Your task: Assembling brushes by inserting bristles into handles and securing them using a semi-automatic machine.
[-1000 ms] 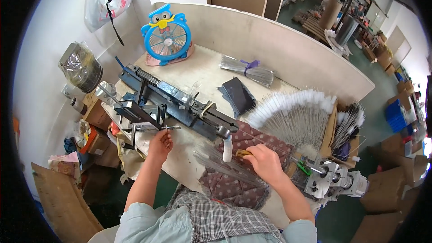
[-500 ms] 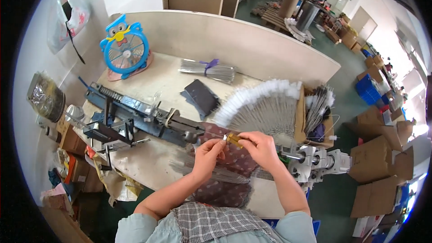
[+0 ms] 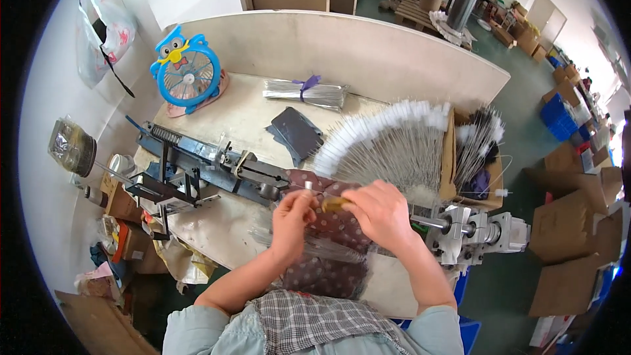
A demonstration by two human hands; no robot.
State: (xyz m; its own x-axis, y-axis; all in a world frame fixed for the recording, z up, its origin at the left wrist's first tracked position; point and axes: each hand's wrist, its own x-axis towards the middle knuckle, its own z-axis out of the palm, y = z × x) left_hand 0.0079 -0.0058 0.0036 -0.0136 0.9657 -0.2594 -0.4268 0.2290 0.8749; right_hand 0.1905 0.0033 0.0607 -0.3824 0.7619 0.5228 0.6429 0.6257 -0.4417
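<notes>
A small, whitish, short cylindrical piece stands roughly upright at the fingertips of the left grip, its upper end clear above them and its lower end hidden. A stubby yellow-brown rod-like piece, its material unclear, lies roughly level in the right grip, jutting leftward from the fingertips toward the left grip, its free end near the whitish piece but apart from it.

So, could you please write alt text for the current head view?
A person's left hand holds a small white piece and the right hand a yellow-brown object above a dotted brown cloth on a workbench. Nearby are a dark metal fixture, white-tipped wires and a blue fan.
</notes>
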